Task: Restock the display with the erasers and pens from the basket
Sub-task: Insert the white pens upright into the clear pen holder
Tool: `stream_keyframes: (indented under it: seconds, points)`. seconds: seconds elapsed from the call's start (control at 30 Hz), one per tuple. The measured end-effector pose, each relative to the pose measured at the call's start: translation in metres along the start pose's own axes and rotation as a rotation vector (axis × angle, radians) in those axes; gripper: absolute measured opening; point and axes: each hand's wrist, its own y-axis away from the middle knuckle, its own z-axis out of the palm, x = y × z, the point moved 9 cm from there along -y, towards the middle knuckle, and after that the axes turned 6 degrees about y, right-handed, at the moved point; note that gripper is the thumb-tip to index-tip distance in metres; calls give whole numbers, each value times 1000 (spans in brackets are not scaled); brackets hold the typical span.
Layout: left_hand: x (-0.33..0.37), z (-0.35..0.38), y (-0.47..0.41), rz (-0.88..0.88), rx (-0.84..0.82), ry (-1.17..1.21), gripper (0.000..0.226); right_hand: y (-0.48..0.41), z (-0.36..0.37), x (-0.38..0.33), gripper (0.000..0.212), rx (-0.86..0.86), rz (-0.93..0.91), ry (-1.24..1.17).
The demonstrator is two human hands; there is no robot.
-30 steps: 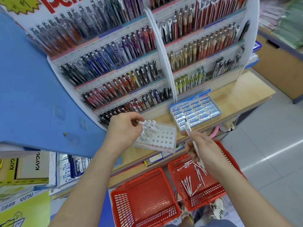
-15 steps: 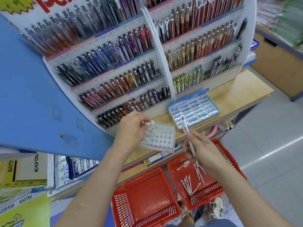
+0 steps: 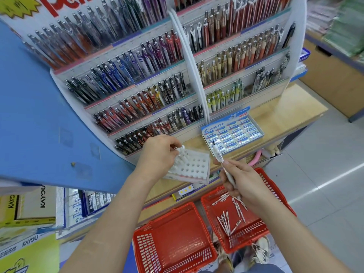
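Left hand (image 3: 159, 152) steadies the white holed pen tray (image 3: 192, 167) on the desk (image 3: 275, 123), fingers closed on standing pens. Right hand (image 3: 243, 184) grips one white pen (image 3: 221, 160); align it over an empty hole, insert vertically. Remaining pens lie in the right basket (image 3: 275, 184).

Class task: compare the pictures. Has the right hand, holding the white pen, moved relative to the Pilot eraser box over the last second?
No clear move. The right hand keeps its white pen tip at the eraser box near-left corner; the small shifts match camera motion.

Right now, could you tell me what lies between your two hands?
In the head view, only the holed white pen tray lies between the left hand and right hand.
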Motion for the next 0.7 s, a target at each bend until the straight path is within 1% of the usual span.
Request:
stream_keyframes:
  seconds: [0.13, 0.27, 0.37, 0.57, 0.7]
  points:
    - [0, 1, -1, -40, -51, 1, 19, -2, 1, 4, 24, -19, 23, -22]
    - [-2, 1, 1, -37, -85, -32, 17, -1, 3, 3, 23, -18, 30, 0]
    - [-3, 2, 2, -35, -105, -36, 16, -1, 5, 1, 24, -9, 13, 68]
    - [-5, 2, 2, -19, -130, -24, 14, -11, 15, 13, 11, 23, 0, 170]
    - [-6, 1, 3, -23, -137, 11, 13, -16, 15, 18, 12, 39, 15, 180]
